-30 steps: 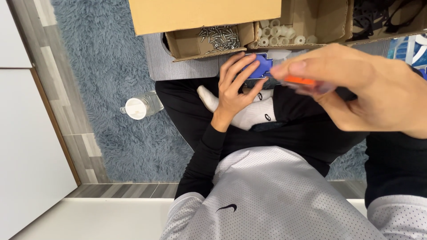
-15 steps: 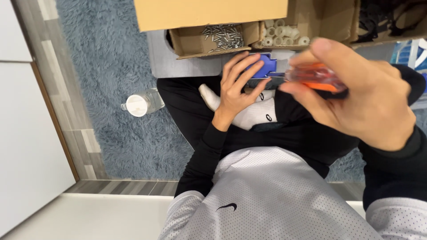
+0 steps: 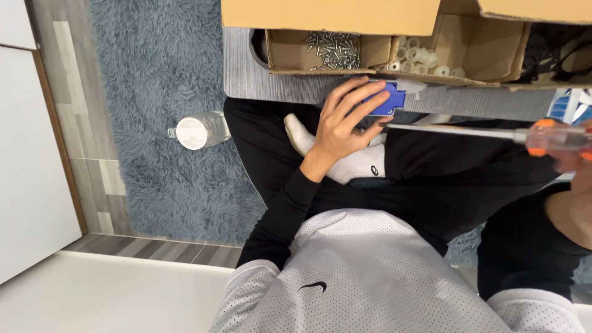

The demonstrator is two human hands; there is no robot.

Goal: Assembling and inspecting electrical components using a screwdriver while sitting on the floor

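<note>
1. We hold a small blue plastic part [image 3: 387, 98] in our left hand [image 3: 342, 126], fingers wrapped over its top and thumb beneath, just in front of the cardboard boxes and above our crossed legs.
2. Our right hand [image 3: 576, 161], blurred at the right edge, grips a screwdriver [image 3: 493, 134] by its clear handle with an orange collar. The long metal shaft lies nearly level, its tip meeting the left hand just below the blue part; we cannot tell whether the tip touches the part itself.
3. Beyond the hands stands an open cardboard box [image 3: 290, 52], with a flat cardboard flap [image 3: 330, 15] overhanging its compartments and hiding their far side.
4. One compartment holds a loose heap of silver screws [image 3: 333, 49], too many and too tangled to count. The next holds white plastic spacers [image 3: 419, 58], short and round, roughly a dozen showing.
5. The box rests on a grey ribbed mat [image 3: 259, 77], which lies over a shaggy blue-grey rug [image 3: 154, 74].
6. One clear bottle [image 3: 198, 131] with a white cap lies on its side on the rug, well apart from both hands.
7. One white sock [image 3: 354, 165] shows under the left wrist, against black trousers.
</note>
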